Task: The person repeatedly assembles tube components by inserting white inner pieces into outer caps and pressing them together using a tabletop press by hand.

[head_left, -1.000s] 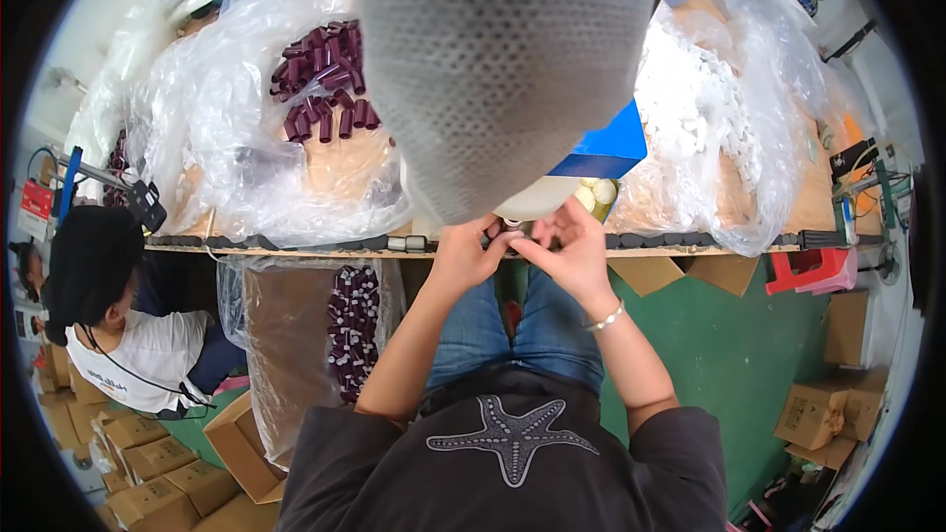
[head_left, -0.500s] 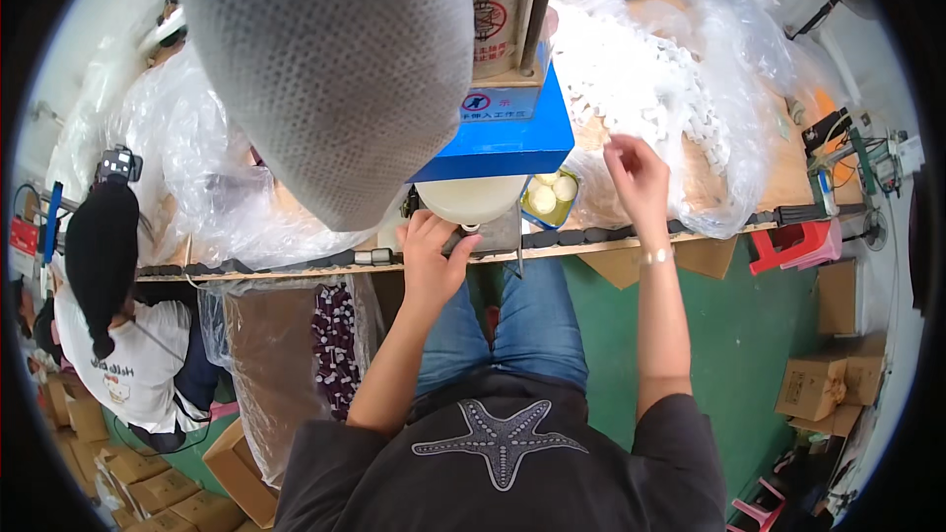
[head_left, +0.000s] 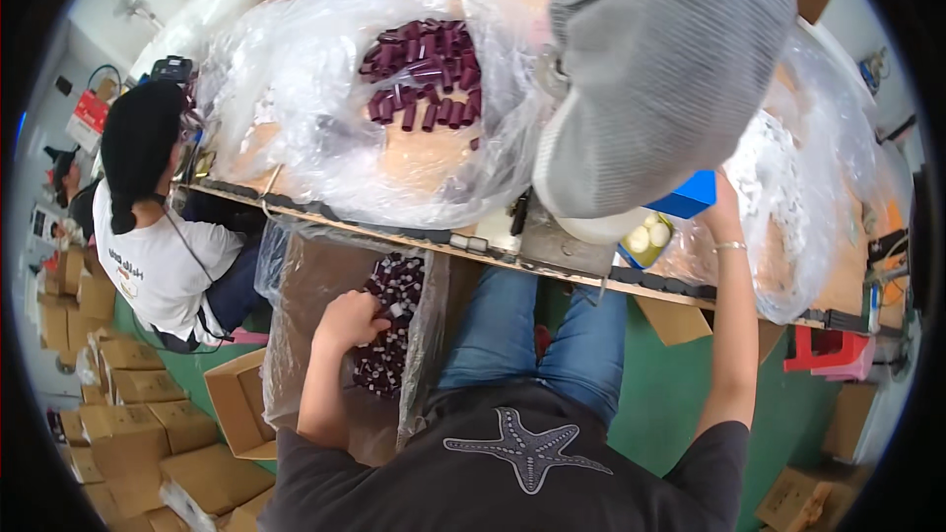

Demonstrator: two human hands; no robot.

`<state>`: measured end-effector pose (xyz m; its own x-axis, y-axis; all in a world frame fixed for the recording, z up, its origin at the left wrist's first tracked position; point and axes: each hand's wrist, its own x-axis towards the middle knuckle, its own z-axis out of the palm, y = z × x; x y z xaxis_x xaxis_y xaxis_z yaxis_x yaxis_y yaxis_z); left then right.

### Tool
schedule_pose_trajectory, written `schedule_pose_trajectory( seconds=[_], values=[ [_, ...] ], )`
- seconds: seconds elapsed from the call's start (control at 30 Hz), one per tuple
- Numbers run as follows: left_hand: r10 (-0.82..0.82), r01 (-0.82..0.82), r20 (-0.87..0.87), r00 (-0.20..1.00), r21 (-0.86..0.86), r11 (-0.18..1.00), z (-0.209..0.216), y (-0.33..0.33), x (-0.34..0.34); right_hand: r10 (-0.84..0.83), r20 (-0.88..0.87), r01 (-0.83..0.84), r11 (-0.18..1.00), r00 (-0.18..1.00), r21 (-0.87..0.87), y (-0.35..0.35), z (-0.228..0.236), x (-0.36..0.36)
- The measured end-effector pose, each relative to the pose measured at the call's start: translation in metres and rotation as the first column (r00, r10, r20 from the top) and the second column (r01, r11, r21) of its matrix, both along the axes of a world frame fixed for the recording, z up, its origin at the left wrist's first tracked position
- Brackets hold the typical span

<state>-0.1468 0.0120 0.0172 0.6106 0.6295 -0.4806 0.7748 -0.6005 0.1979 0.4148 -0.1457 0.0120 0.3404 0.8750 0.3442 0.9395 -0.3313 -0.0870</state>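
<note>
My left hand (head_left: 353, 321) is low on the left, over a plastic-lined carton (head_left: 305, 345). Its fingers are curled together at the heap of small maroon-and-white parts (head_left: 382, 374) inside; whatever they hold, if anything, is too small to make out. My right hand (head_left: 726, 212) reaches over the table, close against the right side of a blue machine housing (head_left: 687, 197). That housing and the grey cloth-like cover (head_left: 670, 69) above it hide part of the hand, so its fingers do not show. A pile of white parts (head_left: 767, 163) lies just right of it.
Maroon tubes (head_left: 424, 69) lie on clear plastic sheeting (head_left: 325, 138) at the table's left. A small tray (head_left: 645, 241) with pale round pieces stands by the machine. A co-worker (head_left: 158, 207) sits at left. Cartons (head_left: 128, 433) are stacked on the floor behind, a red stool (head_left: 823, 347) at right.
My left hand has left the table edge under the machine and gone down left to the carton. My right hand has moved in beside the blue housing. The view has turned left.
</note>
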Motion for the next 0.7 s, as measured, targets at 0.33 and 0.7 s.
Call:
schedule_pose_trajectory(
  seconds=[0.33, 0.7],
  values=[
    [-0.13, -0.386, 0.752, 0.646, 0.469, 0.795, -0.014, 0.158, 0.177, 0.222, -0.753, 0.155, 0.905, 0.62, 0.395, -0.014, 0.011, -0.081],
    [0.011, -0.492, 0.972, 0.234, 0.109, 0.864, -0.012, 0.087, 0.163, 0.366, -0.674, -0.203, 0.928, 0.641, 0.311, 0.01, 0.015, -0.19]
  ],
)
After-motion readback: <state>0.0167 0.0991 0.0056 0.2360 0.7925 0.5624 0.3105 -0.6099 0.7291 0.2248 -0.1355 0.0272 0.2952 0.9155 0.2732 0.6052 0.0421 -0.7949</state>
